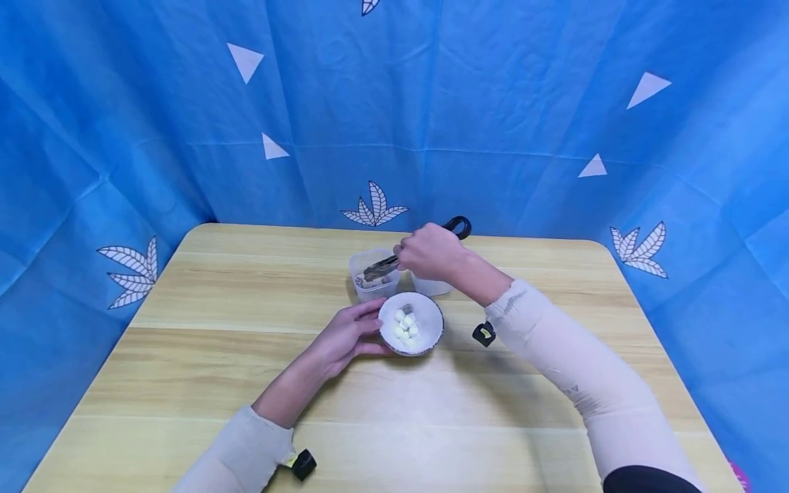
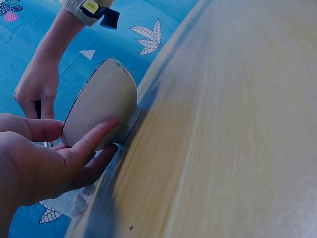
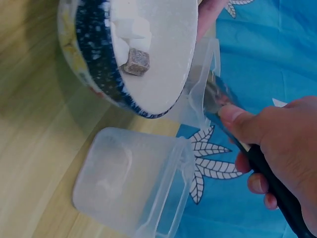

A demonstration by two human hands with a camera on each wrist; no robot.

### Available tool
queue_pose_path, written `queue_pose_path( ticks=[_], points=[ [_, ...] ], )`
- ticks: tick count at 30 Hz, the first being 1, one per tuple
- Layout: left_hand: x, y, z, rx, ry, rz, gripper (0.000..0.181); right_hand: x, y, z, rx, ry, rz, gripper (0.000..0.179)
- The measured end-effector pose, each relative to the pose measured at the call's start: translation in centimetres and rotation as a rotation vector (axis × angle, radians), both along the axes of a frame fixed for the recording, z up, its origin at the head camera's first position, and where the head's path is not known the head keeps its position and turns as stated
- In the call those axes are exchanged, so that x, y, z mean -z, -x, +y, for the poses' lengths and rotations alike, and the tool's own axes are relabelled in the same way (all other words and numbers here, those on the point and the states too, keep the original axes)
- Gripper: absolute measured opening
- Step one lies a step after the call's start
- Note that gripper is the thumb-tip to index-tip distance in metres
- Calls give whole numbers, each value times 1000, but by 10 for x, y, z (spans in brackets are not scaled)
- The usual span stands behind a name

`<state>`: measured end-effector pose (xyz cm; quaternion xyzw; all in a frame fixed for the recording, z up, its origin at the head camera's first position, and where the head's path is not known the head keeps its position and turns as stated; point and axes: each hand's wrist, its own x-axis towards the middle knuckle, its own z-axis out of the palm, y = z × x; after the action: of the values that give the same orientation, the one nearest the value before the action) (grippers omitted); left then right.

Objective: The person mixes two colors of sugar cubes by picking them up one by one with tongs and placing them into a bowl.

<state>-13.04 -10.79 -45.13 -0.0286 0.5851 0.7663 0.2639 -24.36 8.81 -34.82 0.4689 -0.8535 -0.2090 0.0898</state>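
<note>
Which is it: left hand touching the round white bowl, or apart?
Touching: the left wrist view shows the left hand resting its fingers against the round white bowl.

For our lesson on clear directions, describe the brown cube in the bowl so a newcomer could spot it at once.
On the wooden table, find the bowl held by the left hand. Inside is a cluster of white pieces, with the brown cube at its edge. Its dark colour sets it apart from the pale pieces.

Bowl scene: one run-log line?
left hand: holds bowl; right hand: grips black-handled utensil, tip at left tub; bowl: white cubes, one brown cube
</note>
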Motion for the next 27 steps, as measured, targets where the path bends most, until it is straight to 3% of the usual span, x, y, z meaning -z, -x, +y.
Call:
queue_pose_path(
  ticks=[11,27],
  points=[
    [0,0,0,1,8,0,61,-2,-14,32,-9,207,76,30],
    [0,0,1,-6,-8,-18,63,5,-48,72,-54,343,198,30]
  ],
)
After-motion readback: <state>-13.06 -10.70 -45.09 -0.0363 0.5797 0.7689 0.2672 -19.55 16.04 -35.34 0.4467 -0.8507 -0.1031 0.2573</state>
